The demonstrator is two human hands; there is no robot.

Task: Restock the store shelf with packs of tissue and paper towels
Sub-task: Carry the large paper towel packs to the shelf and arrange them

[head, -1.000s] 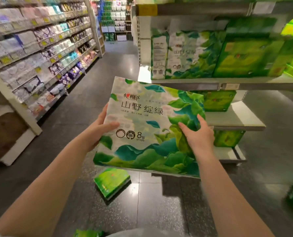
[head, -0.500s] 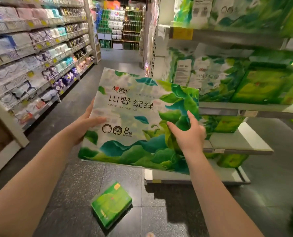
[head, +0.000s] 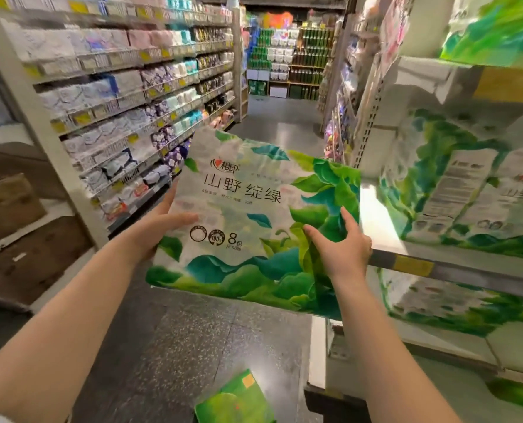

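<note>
The tissue pack (head: pixel 251 221) showed white up top, green and teal leaves sweeping its right side and base, black lettering across. A bright green pack (head: pixel 236 401) lay on the dark speckled floor (head: pixel 193 346). Yellow tags (head: pixel 412 265) dotted the shelf edge.

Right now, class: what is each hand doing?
Left hand: grips the tissue pack at its left edge.
Right hand: grips the same pack's right side.
</note>
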